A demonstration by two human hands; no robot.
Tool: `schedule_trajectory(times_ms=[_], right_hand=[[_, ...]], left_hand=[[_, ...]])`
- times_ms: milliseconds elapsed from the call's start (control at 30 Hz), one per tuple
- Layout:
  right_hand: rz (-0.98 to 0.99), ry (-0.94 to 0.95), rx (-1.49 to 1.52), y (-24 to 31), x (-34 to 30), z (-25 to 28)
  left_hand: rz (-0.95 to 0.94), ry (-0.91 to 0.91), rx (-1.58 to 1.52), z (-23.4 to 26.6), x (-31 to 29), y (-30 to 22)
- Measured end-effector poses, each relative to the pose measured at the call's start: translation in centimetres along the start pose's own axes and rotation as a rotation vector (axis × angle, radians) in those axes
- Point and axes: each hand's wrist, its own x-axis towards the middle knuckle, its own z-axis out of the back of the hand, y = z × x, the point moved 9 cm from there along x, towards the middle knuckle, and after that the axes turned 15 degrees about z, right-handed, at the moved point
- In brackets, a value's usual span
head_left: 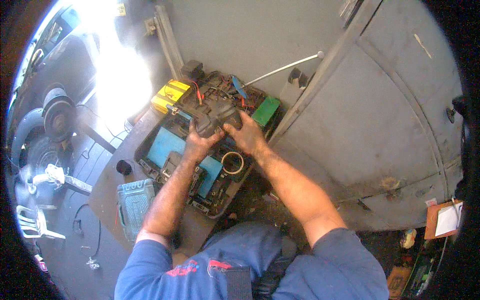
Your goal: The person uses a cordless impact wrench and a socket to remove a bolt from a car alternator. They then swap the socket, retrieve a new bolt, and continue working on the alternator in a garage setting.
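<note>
Black, moulded and two-lobed, the casing (214, 123) sits between both hands, over the upper middle of the open tool case (207, 214) on the bench (107, 195). Its exact kind cannot be told. The left hand (198, 143) grips its near left side; the right hand (246, 134) grips its right side, both thumbs directed inward. Contact between the casing and the contents beneath cannot be confirmed.

Adjacent items: a yellow box (171, 95) stands at the far left corner, a green box (266, 111) lies right of the right hand, and a cream ring (223, 162) lies nearer the body, below the right hand. A ribbed teal case (134, 207) rests beside the tool case, lid apparently shut.

Status, by judgement: pickup or grasp of the casing is complete; release remains outstanding. No separated part of it is visible, so further progress cannot be determined.
</note>
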Motion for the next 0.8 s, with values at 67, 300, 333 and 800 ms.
schedule_trajectory(times_ms=[67, 300, 333, 800], right_hand=[[0.011, 0.008, 0.018, -0.6, -0.4, -0.8], [-0.197, -0.16, 0.575, -9.1, 3.8, -2.3], [-0.205, -0.143, 0.662, -10.1, 4.9, -3.1], [0.55, 0.54, 0.498, 9.2, -17.0, -4.8]], left_hand=[[-0.07, -0.007, 0.129, -1.3, -0.8, -1.4], [0.407, 0.161, -0.851, -1.1, -5.3, -3.9], [0.471, 0.174, -0.937, -0.9, -6.0, -3.7], [0.755, 0.256, -1.745, 11.6, -25.8, -4.2]])
